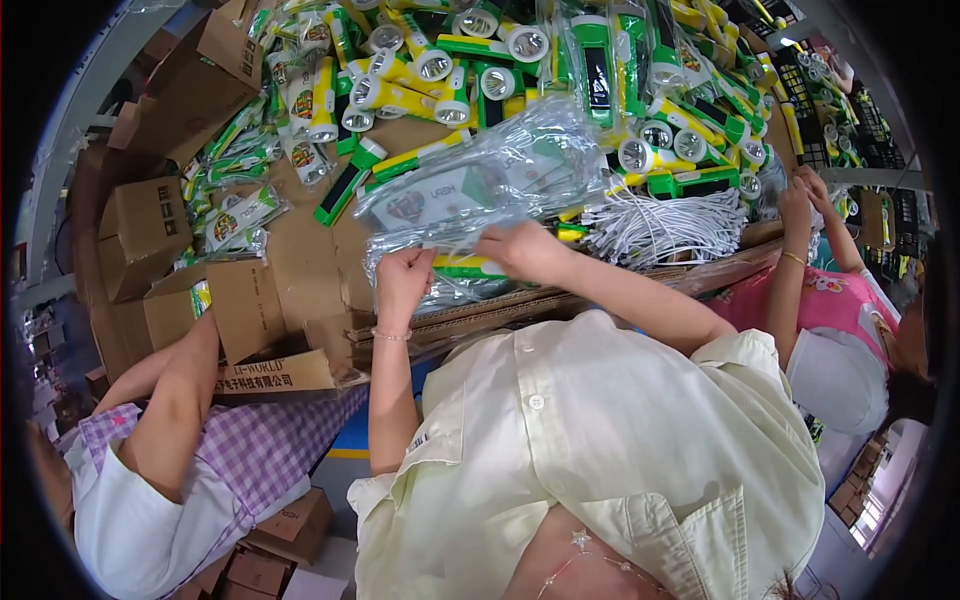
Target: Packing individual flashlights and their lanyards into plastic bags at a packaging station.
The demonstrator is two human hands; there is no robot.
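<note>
My left hand (pixel 403 285) is closed, its fingers pinching the edge of a clear plastic bag at the table's near side. Close to it on the right, my right hand (pixel 525 252) has its fingers drawn together; what they hold is too small to make out. Between and below the hands a yellow and green flashlight (pixel 465 266) shows, partly covered by plastic and my fingers. Just beyond lies a stack of clear printed plastic bags (pixel 470 190). To the right of my right hand sits a bundle of white cables (pixel 665 225).
Many yellow and green flashlights (pixel 430 65) are heaped across the far side. Cardboard boxes (pixel 145 235) stand at the left. A co-worker's arm (pixel 180 400) reaches into a carton on the left; another co-worker's hands (pixel 808 195) work at the right. Layered cardboard (pixel 480 315) edges the table.
</note>
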